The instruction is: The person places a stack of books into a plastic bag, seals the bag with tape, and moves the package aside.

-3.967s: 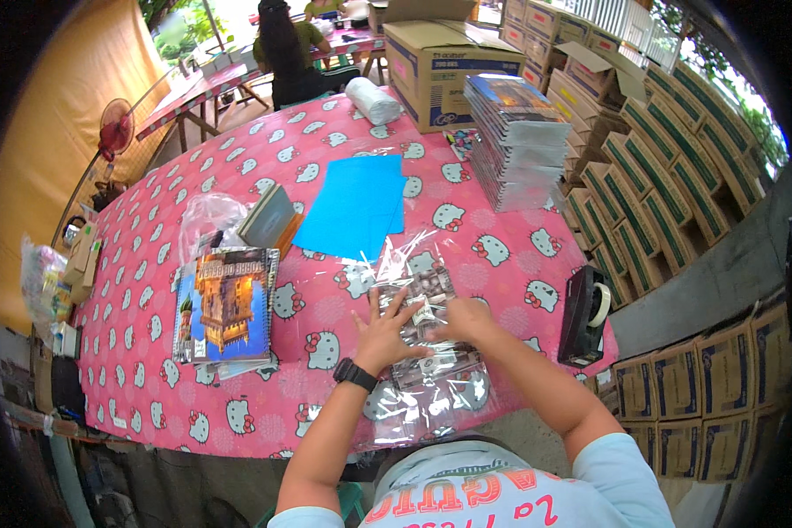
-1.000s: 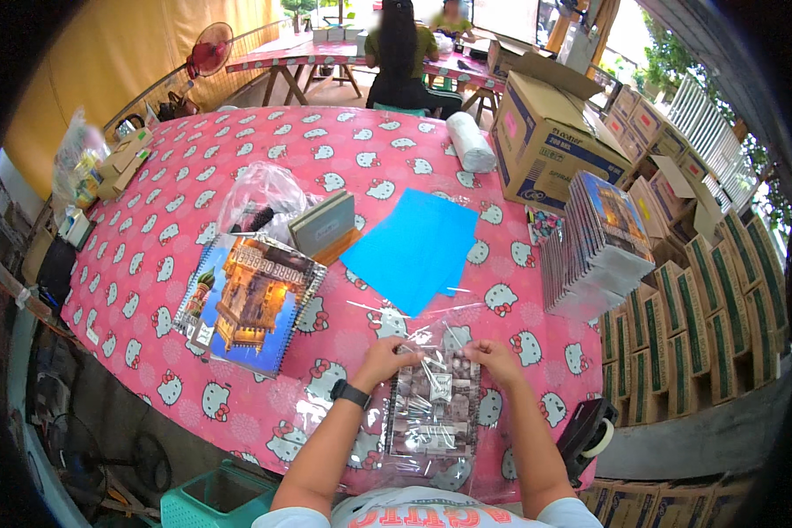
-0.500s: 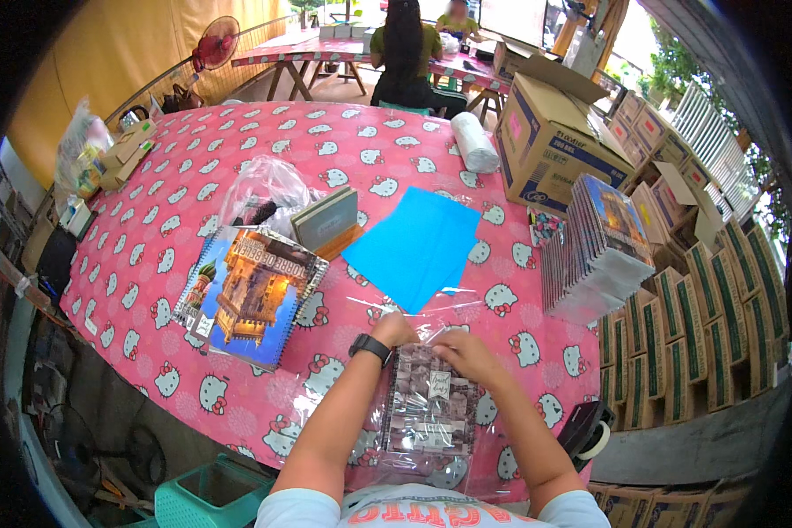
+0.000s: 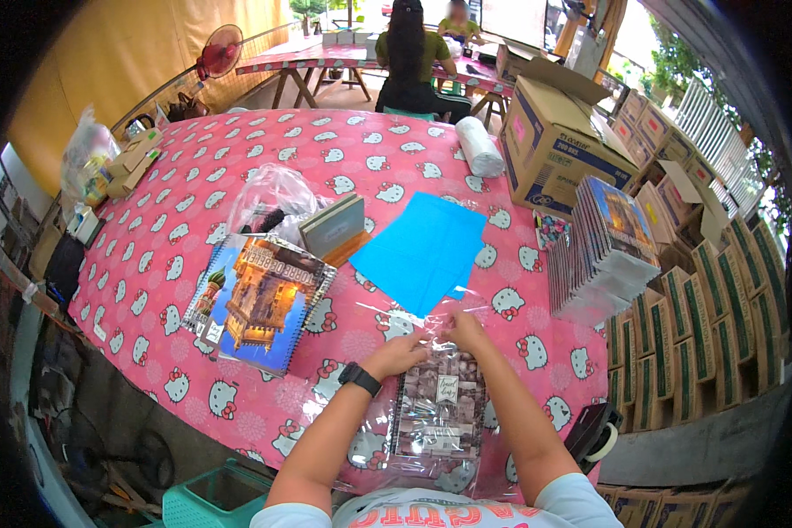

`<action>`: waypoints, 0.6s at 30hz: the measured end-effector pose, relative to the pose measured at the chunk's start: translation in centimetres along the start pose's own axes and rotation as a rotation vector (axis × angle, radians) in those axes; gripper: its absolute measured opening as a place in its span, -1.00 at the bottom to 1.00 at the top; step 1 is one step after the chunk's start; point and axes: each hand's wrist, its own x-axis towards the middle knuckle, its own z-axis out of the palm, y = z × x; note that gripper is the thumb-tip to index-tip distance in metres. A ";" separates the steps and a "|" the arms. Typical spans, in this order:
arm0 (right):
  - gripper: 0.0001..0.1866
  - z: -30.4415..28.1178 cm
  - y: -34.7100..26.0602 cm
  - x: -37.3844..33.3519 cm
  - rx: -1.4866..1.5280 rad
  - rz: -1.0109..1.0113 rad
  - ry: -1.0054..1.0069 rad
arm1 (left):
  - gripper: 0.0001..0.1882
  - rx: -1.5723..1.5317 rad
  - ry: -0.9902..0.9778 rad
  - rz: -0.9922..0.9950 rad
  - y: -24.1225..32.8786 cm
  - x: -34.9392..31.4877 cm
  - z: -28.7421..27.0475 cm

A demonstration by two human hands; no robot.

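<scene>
A spiral notebook [image 4: 438, 414] with a grey collage cover lies in front of me inside a clear plastic sleeve [image 4: 414, 471]. At the sleeve's far end, just beyond the notebook's top edge, my left hand [image 4: 403, 354] has its fingers closed on the plastic. A dark watch sits on that wrist. Slightly farther away, my right hand [image 4: 465, 331] also pinches the clear film. Past both hands lies a stack of flat blue sheets [image 4: 422, 246], with some clear film over its near corner.
Colourful spiral notebooks [image 4: 264, 304] lie on the left, by a plastic bag [image 4: 277, 198] and an upright block [image 4: 333, 227]. A wrapped notebook stack [image 4: 598, 255], cardboard box [image 4: 559, 132] and white roll [image 4: 479, 148] stand right. A tape dispenser [image 4: 594, 431] sits near my right elbow.
My right hand has moved away from me, past the notebook's top edge. My left hand has come a little nearer to it. The view has shifted slightly.
</scene>
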 end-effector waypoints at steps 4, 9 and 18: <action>-0.77 -1.4 0.2 0.2 0.192 0.040 -0.134 | -0.54 0.122 0.147 0.014 0.1 0.0 0.6; -0.82 -3.2 -0.7 -1.5 0.147 -0.076 -0.152 | -0.51 0.336 0.142 -0.013 1.4 -0.5 0.1; -0.87 -2.9 -1.5 -5.7 0.262 -0.175 -0.118 | -0.49 0.535 0.440 0.039 1.9 -1.9 1.5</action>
